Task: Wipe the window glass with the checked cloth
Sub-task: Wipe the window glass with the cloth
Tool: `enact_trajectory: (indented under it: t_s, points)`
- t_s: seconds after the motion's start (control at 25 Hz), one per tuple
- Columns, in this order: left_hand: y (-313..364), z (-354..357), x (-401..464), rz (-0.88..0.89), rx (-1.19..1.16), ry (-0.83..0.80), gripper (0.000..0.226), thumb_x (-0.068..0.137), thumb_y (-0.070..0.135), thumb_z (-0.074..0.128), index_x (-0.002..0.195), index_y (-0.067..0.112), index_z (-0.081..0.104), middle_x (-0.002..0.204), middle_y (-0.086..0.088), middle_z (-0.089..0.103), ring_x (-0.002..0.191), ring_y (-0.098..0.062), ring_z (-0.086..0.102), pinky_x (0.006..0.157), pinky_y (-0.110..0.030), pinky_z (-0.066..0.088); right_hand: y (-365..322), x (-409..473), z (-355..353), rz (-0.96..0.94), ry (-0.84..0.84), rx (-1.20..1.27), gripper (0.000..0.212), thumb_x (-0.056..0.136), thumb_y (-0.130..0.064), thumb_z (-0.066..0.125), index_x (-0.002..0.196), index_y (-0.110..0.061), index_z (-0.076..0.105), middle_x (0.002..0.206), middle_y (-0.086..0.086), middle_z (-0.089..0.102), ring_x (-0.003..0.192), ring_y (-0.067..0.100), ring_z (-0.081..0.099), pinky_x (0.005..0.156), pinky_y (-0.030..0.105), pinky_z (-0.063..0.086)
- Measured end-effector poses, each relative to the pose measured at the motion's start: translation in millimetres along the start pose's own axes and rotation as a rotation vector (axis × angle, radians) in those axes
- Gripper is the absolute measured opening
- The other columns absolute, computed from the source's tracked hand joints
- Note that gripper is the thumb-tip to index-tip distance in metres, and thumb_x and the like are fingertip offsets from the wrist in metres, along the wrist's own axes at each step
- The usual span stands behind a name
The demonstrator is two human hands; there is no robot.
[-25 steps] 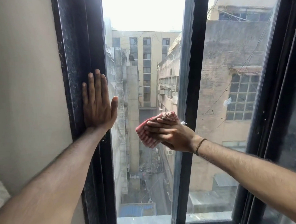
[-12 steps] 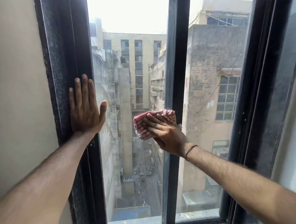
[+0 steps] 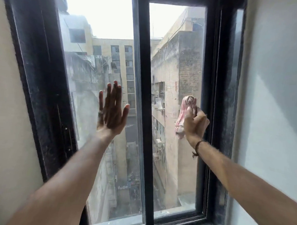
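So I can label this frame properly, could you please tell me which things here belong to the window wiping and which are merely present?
In use: checked cloth, right hand, left hand, window glass.

Merely present: wristband, window frame, wall.

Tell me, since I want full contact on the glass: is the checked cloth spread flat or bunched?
Bunched. The checked cloth is gathered in the right hand, a loose end hanging below.

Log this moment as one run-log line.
left hand: open, flat on left pane | right hand: gripping checked cloth at right pane, beside frame | wipe: in progress
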State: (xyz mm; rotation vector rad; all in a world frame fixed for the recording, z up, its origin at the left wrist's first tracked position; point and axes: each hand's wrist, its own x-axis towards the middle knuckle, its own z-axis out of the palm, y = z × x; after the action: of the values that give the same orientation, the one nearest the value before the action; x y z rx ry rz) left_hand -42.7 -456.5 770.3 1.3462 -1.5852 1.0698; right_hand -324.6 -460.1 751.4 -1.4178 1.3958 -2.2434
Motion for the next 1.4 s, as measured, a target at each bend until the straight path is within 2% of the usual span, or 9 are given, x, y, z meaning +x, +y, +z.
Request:
enact_trajectory:
  t_s: [0.16,0.32,0.44,0.56,0.76,0.84,1.0,1.2,1.4]
  points:
    - [81.7,29.4,31.8,0.066,-0.100,0.028,0.069,0.109,0.037,0.029,0.167,0.002,0.014,0.178,-0.018,0.010,0.166,-0.033,0.008,0.135,-0.052,0.002,22.5,47.6,-16.4,0.052,0.063,-0.106,0.031,0.103,-0.024,0.052,0.101,-0.003,0.074,0.092,0.020,0.079,0.076,0.025,0.060,0.079,0.033,0.049]
    - [100.9,69.6,44.1,0.034,-0.035,0.026,0.073,0.108,0.043,0.019,0.167,0.000,0.012,0.177,-0.020,0.010,0.166,-0.034,0.010,0.133,-0.056,0.015,66.4,64.8,13.8,-0.110,0.034,-0.173,0.026,0.102,-0.021,0.058,0.117,-0.009,0.076,0.099,0.019,0.081,0.091,0.038,0.075,0.095,0.038,0.057]
    - [99.6,90.2,43.4,0.045,0.018,0.109,0.073,0.108,0.041,0.016,0.166,-0.002,0.016,0.176,-0.022,0.014,0.165,-0.036,0.013,0.133,-0.056,0.016,103.7,75.1,40.3,-0.241,0.016,-0.169,0.033,0.100,-0.026,0.058,0.124,-0.010,0.075,0.114,0.017,0.080,0.106,0.036,0.076,0.092,0.032,0.057]
    - [96.5,100.8,44.7,0.081,0.045,0.184,0.072,0.106,0.037,0.024,0.165,-0.004,0.019,0.175,-0.024,0.017,0.164,-0.038,0.015,0.134,-0.054,0.014,110.6,80.1,82.5,-0.652,-0.065,-0.190,0.046,0.104,-0.024,0.050,0.146,-0.006,0.059,0.154,0.017,0.055,0.153,0.030,0.039,0.127,0.047,0.034]
    - [93.0,104.2,51.7,0.090,0.048,0.216,0.074,0.104,0.037,0.025,0.165,-0.003,0.018,0.175,-0.023,0.019,0.164,-0.037,0.017,0.135,-0.050,0.009,188.2,22.4,69.0,-1.234,-0.527,-0.302,0.043,0.102,-0.014,0.063,0.144,-0.004,0.060,0.154,0.015,0.054,0.153,0.034,0.039,0.121,0.057,0.040]
    - [94.3,102.7,49.1,0.084,0.043,0.207,0.075,0.105,0.041,0.023,0.165,-0.003,0.018,0.175,-0.024,0.019,0.164,-0.038,0.017,0.135,-0.049,0.008,214.8,46.4,40.2,-1.191,-0.444,-0.320,0.044,0.103,-0.017,0.060,0.145,-0.003,0.058,0.157,0.013,0.049,0.154,0.033,0.038,0.117,0.061,0.042]
    - [99.1,103.1,49.7,0.094,0.015,0.222,0.078,0.105,0.046,0.017,0.165,-0.004,0.019,0.174,-0.025,0.020,0.164,-0.039,0.017,0.136,-0.048,0.009,144.8,105.4,67.4,-0.660,-0.075,-0.196,0.048,0.106,-0.014,0.048,0.151,0.003,0.047,0.163,0.016,0.038,0.156,0.038,0.032,0.130,0.057,0.025]
    - [91.0,103.7,51.7,0.109,0.057,0.246,0.079,0.105,0.048,0.019,0.164,-0.005,0.020,0.173,-0.027,0.021,0.163,-0.040,0.018,0.136,-0.048,0.009,200.8,45.9,53.5,-1.001,-0.391,-0.341,0.049,0.107,-0.022,0.050,0.150,0.002,0.049,0.161,0.021,0.044,0.154,0.040,0.036,0.126,0.059,0.032]
    - [100.3,101.0,49.6,0.090,0.056,0.228,0.083,0.103,0.052,0.016,0.164,-0.005,0.021,0.173,-0.027,0.021,0.163,-0.040,0.018,0.136,-0.048,0.008,157.8,81.4,63.3,-0.660,-0.079,-0.264,0.048,0.106,-0.015,0.050,0.151,0.002,0.047,0.160,0.024,0.044,0.155,0.038,0.033,0.132,0.051,0.023]
